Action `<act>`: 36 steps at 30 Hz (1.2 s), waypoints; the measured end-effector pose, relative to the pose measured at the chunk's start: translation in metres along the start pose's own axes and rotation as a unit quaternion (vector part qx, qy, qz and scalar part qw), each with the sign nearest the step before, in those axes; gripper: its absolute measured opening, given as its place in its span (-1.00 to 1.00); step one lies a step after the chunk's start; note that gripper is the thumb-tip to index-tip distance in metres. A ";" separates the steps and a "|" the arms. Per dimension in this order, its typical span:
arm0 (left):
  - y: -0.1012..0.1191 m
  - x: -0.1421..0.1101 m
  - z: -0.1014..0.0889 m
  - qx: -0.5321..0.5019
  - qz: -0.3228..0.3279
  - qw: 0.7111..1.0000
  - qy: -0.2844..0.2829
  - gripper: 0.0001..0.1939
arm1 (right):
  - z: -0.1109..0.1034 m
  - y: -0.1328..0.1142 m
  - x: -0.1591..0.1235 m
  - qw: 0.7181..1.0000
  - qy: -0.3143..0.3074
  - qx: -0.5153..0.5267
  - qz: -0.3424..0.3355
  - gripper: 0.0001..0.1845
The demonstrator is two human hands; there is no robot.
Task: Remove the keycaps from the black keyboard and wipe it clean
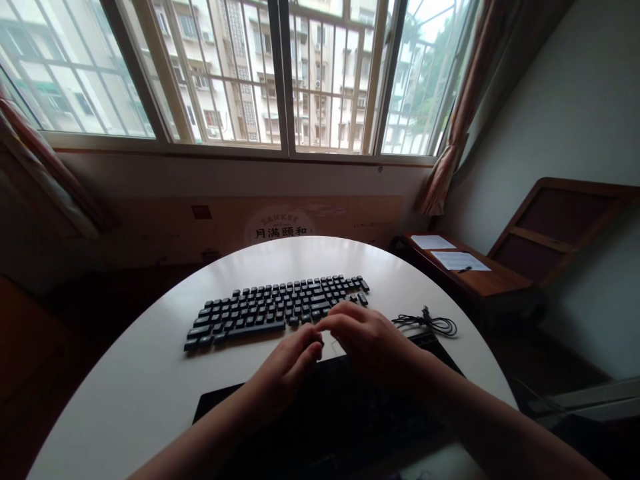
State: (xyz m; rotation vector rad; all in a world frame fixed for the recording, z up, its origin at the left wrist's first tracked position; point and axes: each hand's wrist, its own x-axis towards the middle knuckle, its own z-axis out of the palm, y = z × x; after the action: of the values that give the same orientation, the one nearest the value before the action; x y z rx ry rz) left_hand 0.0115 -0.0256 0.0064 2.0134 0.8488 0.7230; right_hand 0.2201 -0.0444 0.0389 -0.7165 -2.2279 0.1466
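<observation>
Loose black keycaps [260,308] lie on the white round table in the layout of a keyboard. Nearer to me is a black keyboard base [320,400], partly under my forearms and in deep shadow. My left hand [293,353] is closed in a pinch at the base's far edge, with a small dark keycap [319,341] showing at its fingertips. My right hand [367,337] meets it from the right, its fingers bent over and touching the left fingertips. A thin, pale, wire-like thing shows below the right fingers; what that hand grips is hidden.
A coiled black cable [427,323] lies on the white table [125,373], right of the keycaps. Beyond the table's right edge stands a wooden chair [500,280] with paper sheets [460,261] and a pen on it. A barred window and a printed board are ahead.
</observation>
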 end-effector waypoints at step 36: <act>0.004 -0.001 0.006 0.189 -0.031 0.980 -0.062 -0.80 | -0.003 0.110 -0.029 0.934 -0.154 -0.119 0.300 -0.74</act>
State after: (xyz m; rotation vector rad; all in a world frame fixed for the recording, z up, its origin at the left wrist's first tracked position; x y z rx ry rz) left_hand 0.0167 -0.0305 0.0064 2.3251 1.0290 0.4151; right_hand 0.2877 0.0312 -0.0130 -1.5929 -2.2646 0.3102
